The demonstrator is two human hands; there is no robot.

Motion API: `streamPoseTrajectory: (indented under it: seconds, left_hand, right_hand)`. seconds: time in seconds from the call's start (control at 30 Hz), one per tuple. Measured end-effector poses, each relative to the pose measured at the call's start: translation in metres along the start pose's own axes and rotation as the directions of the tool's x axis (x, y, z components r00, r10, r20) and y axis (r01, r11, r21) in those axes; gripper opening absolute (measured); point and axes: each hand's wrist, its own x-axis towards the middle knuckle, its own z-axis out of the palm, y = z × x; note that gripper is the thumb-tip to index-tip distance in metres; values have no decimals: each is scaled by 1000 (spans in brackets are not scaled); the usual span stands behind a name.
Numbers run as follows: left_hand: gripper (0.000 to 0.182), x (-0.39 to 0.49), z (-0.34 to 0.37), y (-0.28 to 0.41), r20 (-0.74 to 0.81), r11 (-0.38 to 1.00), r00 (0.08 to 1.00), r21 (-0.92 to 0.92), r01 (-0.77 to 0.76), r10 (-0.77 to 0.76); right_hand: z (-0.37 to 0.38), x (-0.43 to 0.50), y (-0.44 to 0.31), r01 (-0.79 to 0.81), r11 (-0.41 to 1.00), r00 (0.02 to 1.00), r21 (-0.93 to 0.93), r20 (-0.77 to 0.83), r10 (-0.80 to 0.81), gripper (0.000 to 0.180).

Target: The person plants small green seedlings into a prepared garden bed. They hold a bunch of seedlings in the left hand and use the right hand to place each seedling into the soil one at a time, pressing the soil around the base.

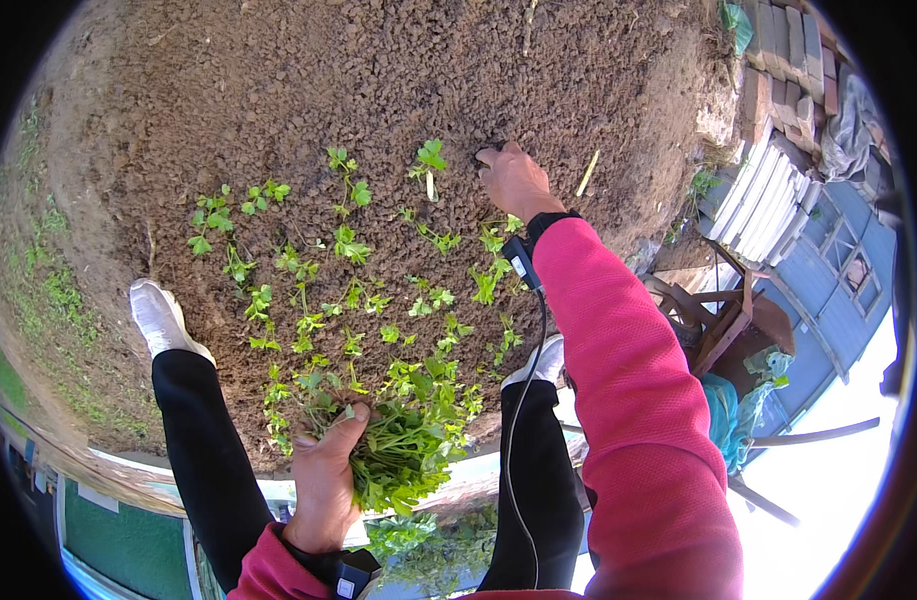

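My left hand [327,472] grips a thick bunch of leafy green seedlings [406,457], celery or parsley by their leaves, low in front of me. The thumb lies across the stems near the root end. My right hand [515,180] reaches forward with its fingertips down at the loose brown soil [398,75]. Its fingertips are partly hidden, and I cannot see whether they hold anything. Left of it, a small seedling [430,155] stands in the soil beside a pale stick [431,186]. Several more seedlings [351,246] stand or droop in loose rows between my feet.
My white shoes [158,319] rest on the soil either side of the seedlings. Another pale stick [587,174] lies right of my right hand. Along the right are stacked bricks [785,52], a rusty wheelbarrow [758,330] and teal plastic [721,412]. A cable [512,450] hangs from my right wrist.
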Motion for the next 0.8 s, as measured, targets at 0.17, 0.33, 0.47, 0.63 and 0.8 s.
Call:
streamPoseTrajectory:
  seconds: [0.17, 0.33, 0.47, 0.63, 0.8]
  left_hand:
    - [10, -2, -1, 0, -7, 999, 1000, -34, -1, 1]
    - [11, -2, 0, -1, -16, 1000, 1000, 5, -26, 26]
    - [11, -2, 1, -1, 2, 1000, 1000, -8, -26, 26]
    - [7, -1, 0, -2, -53, 1000, 999, 18, -10, 11]
    - [11, -2, -1, 1, -18, 1000, 1000, 20, 7, -7]
  right_hand:
    - [17, -12, 13, 66, 973, 990, 223, -138, -36, 40]
    - [31, -14, 16, 132, 916, 952, 379, -305, -10, 44]
    - [33, -13, 15, 136, 948, 928, 289, -373, -19, 45]
    - [34, -12, 6, 46, 979, 971, 197, -238, 3, 43]
    - [23, -12, 4, -7, 979, 990, 203, -136, 35, 44]
